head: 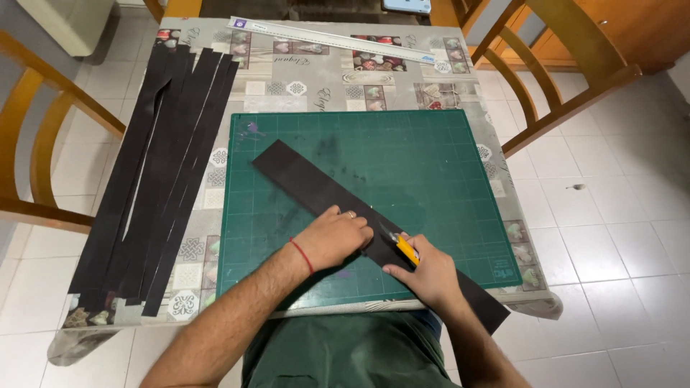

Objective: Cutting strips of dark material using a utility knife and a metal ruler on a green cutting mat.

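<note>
A long black strip (302, 177) lies diagonally across a green cutting mat (424, 165), its lower end hanging past the table's near edge. My left hand (332, 237) presses flat on the strip near its middle; a red thread is tied round that wrist. Just right of it, my right hand (424, 269) holds a yellow utility knife (404, 246), its blade tip against the strip close to my left fingers.
Several cut black strips (154, 179) lie in a pile on the left of the patterned tablecloth (323, 90). A long pale ruler (330, 39) rests at the far edge. Wooden chairs (546, 79) stand on both sides over white floor tiles.
</note>
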